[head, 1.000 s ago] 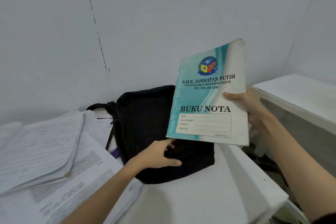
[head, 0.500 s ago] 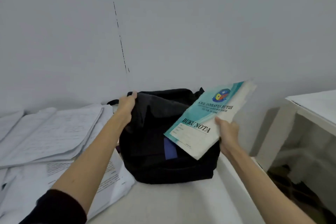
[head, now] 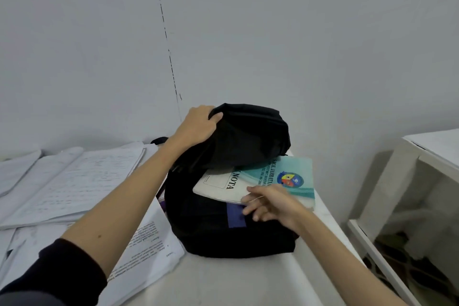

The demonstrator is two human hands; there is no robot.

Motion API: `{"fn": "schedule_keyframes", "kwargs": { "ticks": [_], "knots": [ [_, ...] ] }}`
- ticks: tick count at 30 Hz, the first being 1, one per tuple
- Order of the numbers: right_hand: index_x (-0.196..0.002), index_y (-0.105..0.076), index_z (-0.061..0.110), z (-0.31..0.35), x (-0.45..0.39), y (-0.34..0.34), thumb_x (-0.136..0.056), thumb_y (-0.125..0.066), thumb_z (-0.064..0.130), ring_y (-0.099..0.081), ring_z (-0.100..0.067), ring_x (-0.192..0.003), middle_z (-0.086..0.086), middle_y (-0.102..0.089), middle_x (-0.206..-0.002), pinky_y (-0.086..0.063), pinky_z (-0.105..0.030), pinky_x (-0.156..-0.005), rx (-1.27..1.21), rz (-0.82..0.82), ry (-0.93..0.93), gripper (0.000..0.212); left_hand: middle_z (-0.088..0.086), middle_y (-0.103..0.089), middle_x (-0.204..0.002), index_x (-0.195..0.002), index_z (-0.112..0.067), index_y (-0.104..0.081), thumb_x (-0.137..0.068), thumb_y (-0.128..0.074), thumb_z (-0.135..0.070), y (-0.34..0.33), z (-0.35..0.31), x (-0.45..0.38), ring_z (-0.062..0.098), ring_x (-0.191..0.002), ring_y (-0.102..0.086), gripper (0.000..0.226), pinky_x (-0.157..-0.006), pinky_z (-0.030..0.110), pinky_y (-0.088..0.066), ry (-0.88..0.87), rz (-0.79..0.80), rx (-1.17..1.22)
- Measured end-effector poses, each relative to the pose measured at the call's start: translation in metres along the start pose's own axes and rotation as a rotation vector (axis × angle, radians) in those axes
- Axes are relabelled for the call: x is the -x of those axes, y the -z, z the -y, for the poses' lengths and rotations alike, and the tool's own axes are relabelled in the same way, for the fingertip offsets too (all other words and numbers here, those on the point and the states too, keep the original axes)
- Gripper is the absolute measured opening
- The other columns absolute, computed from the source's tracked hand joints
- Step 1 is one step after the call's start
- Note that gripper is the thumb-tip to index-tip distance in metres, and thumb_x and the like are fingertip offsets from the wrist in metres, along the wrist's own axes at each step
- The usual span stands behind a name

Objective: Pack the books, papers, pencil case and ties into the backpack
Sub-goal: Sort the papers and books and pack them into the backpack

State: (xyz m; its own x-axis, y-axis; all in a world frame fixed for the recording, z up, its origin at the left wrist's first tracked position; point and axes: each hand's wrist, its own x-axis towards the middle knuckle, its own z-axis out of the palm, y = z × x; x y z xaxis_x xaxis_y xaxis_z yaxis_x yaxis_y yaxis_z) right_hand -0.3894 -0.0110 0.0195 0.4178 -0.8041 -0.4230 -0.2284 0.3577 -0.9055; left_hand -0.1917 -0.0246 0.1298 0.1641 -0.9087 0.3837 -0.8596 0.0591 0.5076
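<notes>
Here, the notebook (head: 260, 181) is touched by the loose, spread fingers of the right hand (head: 270, 204), and it should be pushed flat and slowly, away from that hand, under the flap. Farther off, the top of the backpack (head: 223, 226) is gripped and lifted by the left hand (head: 196, 124). The bag's inside cannot be seen, and the papers (head: 74, 181) beside the left arm are cut off.

Head-worn view, looking forward and down (wide-angle), close over table (head: 236, 278), perhaps tilted.
</notes>
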Motion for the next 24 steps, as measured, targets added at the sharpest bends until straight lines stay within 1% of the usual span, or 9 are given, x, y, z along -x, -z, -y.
{"fn": "schedule_keyframes", "kwargs": {
  "ticks": [1, 3, 5, 8, 12, 15, 18, 21, 24],
  "knots": [
    [-0.081, -0.067, 0.001, 0.003, 0.0, 0.014, -0.089, -0.058, 0.026, -0.053, -0.015, -0.041, -0.01, -0.066, -0.059, -0.036, -0.02, -0.04, 0.108, -0.108, 0.084, 0.028, -0.001, -0.051, -0.071, -0.071, -0.014, -0.048, -0.1, -0.041, -0.024, 0.0, 0.0, 0.0, 0.01, -0.065, -0.045, 0.031, -0.055, 0.018, -0.03, -0.014, -0.006, 0.01],
    [-0.081, -0.066, 0.002, 0.006, -0.013, 0.047, -0.082, -0.06, 0.028, -0.054, -0.021, -0.06, -0.01, -0.061, -0.07, -0.037, -0.025, -0.053, 0.367, -0.491, 0.236, 0.027, -0.001, -0.052, -0.072, -0.074, -0.014, -0.048, -0.1, -0.041, -0.024, 0.0, -0.002, -0.001, 0.012, -0.066, -0.046, 0.029, -0.056, 0.02, -0.031, -0.031, -0.024, 0.013],
    [-0.099, -0.059, 0.002, 0.003, -0.028, 0.073, -0.085, -0.059, 0.025, -0.054, -0.028, -0.084, -0.015, -0.058, -0.097, -0.037, -0.03, -0.066, 0.635, -0.732, 0.155, 0.027, -0.001, -0.05, -0.069, -0.072, -0.012, -0.047, -0.1, -0.041, -0.024, 0.001, -0.004, -0.004, 0.011, -0.064, -0.045, 0.031, -0.055, 0.02, -0.03, -0.038, -0.038, 0.006],
    [-0.104, -0.054, 0.001, -0.008, -0.046, 0.086, -0.088, -0.06, 0.027, -0.053, -0.03, -0.089, -0.014, -0.057, -0.105, -0.038, -0.031, -0.067, 0.672, -0.642, -0.056, 0.031, -0.001, -0.049, -0.068, -0.07, -0.011, -0.046, -0.1, -0.041, -0.023, 0.002, -0.006, -0.009, 0.011, -0.064, -0.045, 0.033, -0.055, 0.018, -0.03, -0.041, -0.039, -0.005],
    [-0.098, -0.054, 0.0, -0.001, -0.058, 0.085, -0.083, -0.066, 0.02, -0.054, -0.03, -0.084, -0.013, -0.055, -0.094, -0.038, -0.032, -0.064, 0.413, -0.722, -0.031, 0.027, -0.003, -0.048, -0.066, -0.064, -0.019, -0.042, -0.1, -0.041, -0.023, 0.004, -0.006, -0.013, 0.01, -0.064, -0.044, 0.037, -0.055, 0.02, -0.03, -0.045, -0.034, 0.002],
    [-0.088, -0.052, -0.001, 0.012, -0.05, 0.081, -0.078, -0.06, 0.001, -0.055, -0.022, -0.054, -0.014, -0.061, -0.074, -0.042, -0.024, -0.046, -0.106, -0.464, -0.004, 0.013, -0.002, -0.047, -0.065, -0.062, -0.018, -0.041, -0.1, -0.041, -0.023, 0.007, -0.008, -0.016, 0.009, -0.062, -0.044, 0.038, -0.055, 0.021, -0.03, -0.034, -0.048, 0.018],
    [-0.094, -0.053, -0.001, 0.019, -0.034, 0.064, -0.085, -0.047, -0.004, -0.052, -0.013, -0.03, -0.008, -0.063, -0.052, -0.038, -0.015, -0.03, -0.289, -0.255, -0.026, 0.011, 0.0, -0.044, -0.062, -0.062, -0.012, -0.039, -0.1, -0.041, -0.022, 0.008, -0.012, -0.02, 0.012, -0.058, -0.041, 0.038, -0.053, 0.022, -0.027, -0.018, -0.058, 0.038],
    [-0.109, -0.05, -0.003, 0.014, -0.032, 0.043, -0.086, -0.041, -0.012, -0.058, -0.018, -0.033, -0.015, -0.063, -0.075, -0.046, -0.02, -0.032, -0.478, -0.275, 0.044, 0.026, 0.001, -0.044, -0.062, -0.065, -0.009, -0.041, -0.099, -0.041, -0.022, 0.011, -0.019, -0.025, 0.015, -0.058, -0.04, 0.037, -0.052, 0.024, -0.028, -0.023, -0.093, 0.039],
    [-0.113, -0.046, 0.004, 0.004, -0.038, 0.014, -0.087, -0.042, -0.015, -0.064, -0.029, -0.052, -0.018, -0.062, -0.09, -0.053, -0.031, -0.037, -0.64, -0.317, 0.11, 0.032, -0.001, -0.041, -0.059, -0.06, -0.015, -0.036, -0.099, -0.042, -0.022, 0.021, -0.029, -0.031, 0.013, -0.055, -0.038, 0.04, -0.052, 0.023, -0.027, -0.036, -0.147, 0.045]
  ]
}}
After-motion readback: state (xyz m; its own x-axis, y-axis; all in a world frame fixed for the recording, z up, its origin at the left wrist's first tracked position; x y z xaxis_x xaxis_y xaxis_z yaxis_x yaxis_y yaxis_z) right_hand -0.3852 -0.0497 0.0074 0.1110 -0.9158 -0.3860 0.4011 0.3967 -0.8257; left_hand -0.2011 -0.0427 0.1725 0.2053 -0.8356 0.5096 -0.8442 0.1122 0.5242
